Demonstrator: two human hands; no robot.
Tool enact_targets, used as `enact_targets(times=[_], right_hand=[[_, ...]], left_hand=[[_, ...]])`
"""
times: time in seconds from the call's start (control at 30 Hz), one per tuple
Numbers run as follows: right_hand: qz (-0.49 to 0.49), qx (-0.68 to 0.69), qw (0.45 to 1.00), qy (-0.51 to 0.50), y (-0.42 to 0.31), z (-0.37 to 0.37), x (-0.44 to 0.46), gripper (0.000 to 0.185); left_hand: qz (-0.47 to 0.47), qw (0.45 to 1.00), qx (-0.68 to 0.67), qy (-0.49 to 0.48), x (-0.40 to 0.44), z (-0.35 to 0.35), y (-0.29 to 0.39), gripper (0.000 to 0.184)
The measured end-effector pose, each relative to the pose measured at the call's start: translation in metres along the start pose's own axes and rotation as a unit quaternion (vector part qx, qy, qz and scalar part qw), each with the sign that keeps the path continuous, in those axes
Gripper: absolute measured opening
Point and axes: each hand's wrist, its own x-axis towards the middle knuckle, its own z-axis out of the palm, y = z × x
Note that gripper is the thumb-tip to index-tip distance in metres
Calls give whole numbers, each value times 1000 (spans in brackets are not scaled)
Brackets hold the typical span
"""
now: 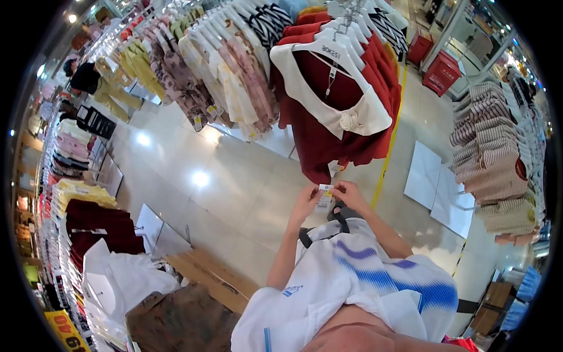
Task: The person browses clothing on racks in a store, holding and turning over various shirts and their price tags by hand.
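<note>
A small white paper price tag (324,199) with printing and a yellow mark is in front of my waist. My left hand (307,202) pinches its left edge between closed fingers. At its upper right edge, my right hand (348,195) has its fingertips pressed together on it. Just beyond my hands hangs a dark red top (316,146) with a wide white collar and a white flower, on a white hanger (331,48). Another small tag (335,167) shows at the top's hem. Whether the held tag is fastened to the top I cannot tell.
Racks of patterned clothes (226,76) stand behind and left of the red tops. Striped tops (489,146) hang at the right. White boards (425,170) lie on the tiled floor, and a cardboard piece (205,273) is at lower left. Another person (88,79) stands far left.
</note>
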Motion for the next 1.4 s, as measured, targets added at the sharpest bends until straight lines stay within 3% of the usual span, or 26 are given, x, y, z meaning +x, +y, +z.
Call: enact_targets(times=[0.17, 0.37, 0.47, 0.7, 0.77, 0.87, 1.0, 1.1, 1.17, 1.4], right_hand=[[5, 74, 996, -45, -2, 1, 1, 13], [-3, 30, 990, -141, 20, -2, 25, 12], [-3, 36, 975, -217, 3, 2, 39, 11], [-62, 12, 939, -339, -24, 0, 75, 11], [-79, 2, 934, -348, -18, -2, 89, 11], [-90, -10, 931, -353, -17, -13, 97, 11], [-88, 8, 924, -372, 3, -23, 108, 10], [-42, 56, 925, -373, 5, -28, 112, 10], [-51, 60, 920, -385, 1, -32, 117, 11], [-36, 80, 892, -443, 3, -45, 117, 12]], left_hand=[[1, 998, 50, 21, -5, -2, 0, 10], [171, 978, 57, 104, -10, 0, -10, 8], [154, 964, 119, 179, -16, -3, -18, 11], [117, 951, 78, 275, -17, 6, -3, 14], [48, 956, 106, 270, -18, 9, 15, 19], [105, 938, 121, 308, -6, 25, 12, 22], [53, 938, 104, 326, -6, 46, 13, 33], [14, 901, 213, 378, -4, 61, 13, 46], [-37, 887, 287, 359, -4, 73, 18, 56], [-105, 818, 312, 472, 8, 117, 11, 47]])
